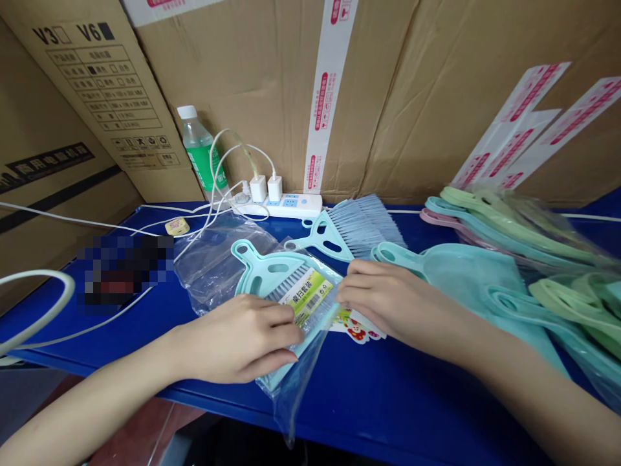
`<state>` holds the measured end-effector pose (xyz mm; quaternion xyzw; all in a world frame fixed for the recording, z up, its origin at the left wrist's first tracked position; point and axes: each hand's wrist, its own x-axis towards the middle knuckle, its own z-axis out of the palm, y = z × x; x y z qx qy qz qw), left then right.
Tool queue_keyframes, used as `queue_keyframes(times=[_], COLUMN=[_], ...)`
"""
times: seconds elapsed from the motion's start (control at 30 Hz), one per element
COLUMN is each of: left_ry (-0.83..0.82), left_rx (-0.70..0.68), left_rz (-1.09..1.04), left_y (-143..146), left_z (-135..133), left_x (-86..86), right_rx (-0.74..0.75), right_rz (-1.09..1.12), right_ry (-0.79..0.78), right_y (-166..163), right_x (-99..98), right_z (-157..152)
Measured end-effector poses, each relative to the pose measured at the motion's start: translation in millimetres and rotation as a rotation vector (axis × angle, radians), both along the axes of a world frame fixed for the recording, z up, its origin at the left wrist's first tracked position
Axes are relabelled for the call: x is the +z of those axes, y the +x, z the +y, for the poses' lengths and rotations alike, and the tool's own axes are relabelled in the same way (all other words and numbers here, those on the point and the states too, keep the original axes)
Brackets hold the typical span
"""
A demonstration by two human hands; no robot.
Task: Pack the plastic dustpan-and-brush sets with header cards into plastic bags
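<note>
Head view: left hand (242, 340) lies flat on the bagged set (286, 291), fingers curled over its lower edge and pressing it to the blue tabletop (388, 401), which reads as a hold to stop the slippery film sliding. Right hand (388, 301) comes in from 3 o'clock, fingertips pinched together on the bag's right edge by the yellow-green label (305, 296), probably to keep the plastic taut around the teal dustpan and brush inside. The set sits dead centre, near the front edge, with the loose bag mouth hanging over it at 6 o'clock. A printed card (359, 329) pokes out under the right hand. Spare clear bags (213, 259) lie at 10 o'clock, within the left hand's reach. An unbagged brush (349, 226) sits at 12 o'clock, a teal dustpan (460, 272) just right of it. Bagged sets (533, 226) are stacked at 2 to 3 o'clock, apart from the loose parts. Power strip (286, 206) and bottle (201, 152) stand at the back against the cardboard boxes (436, 97).
</note>
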<state>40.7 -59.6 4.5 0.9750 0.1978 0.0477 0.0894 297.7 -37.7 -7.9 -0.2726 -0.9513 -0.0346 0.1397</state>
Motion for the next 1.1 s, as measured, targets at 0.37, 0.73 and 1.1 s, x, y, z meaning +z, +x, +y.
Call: queue_keyframes(times=[0.37,0.73,1.1], left_ry=[-0.318,-0.141,-0.280], left_rx=[0.006,-0.017,0.055], left_rz=[-0.133,-0.047,-0.118], left_y=[-4.9,-1.8,-2.2], left_z=[-3.0,-13.9,-5.2], left_x=[5.7,-2.5,8.6], right_rx=[-0.024,-0.118,-0.158], right_rz=[0.177,0.262,0.284], right_ry=[-0.273,-0.306,-0.416], right_y=[1.4,-4.2,-7.4], right_x=[-5.5,-14.6,-10.4], right_z=[7.0,9.1,5.4])
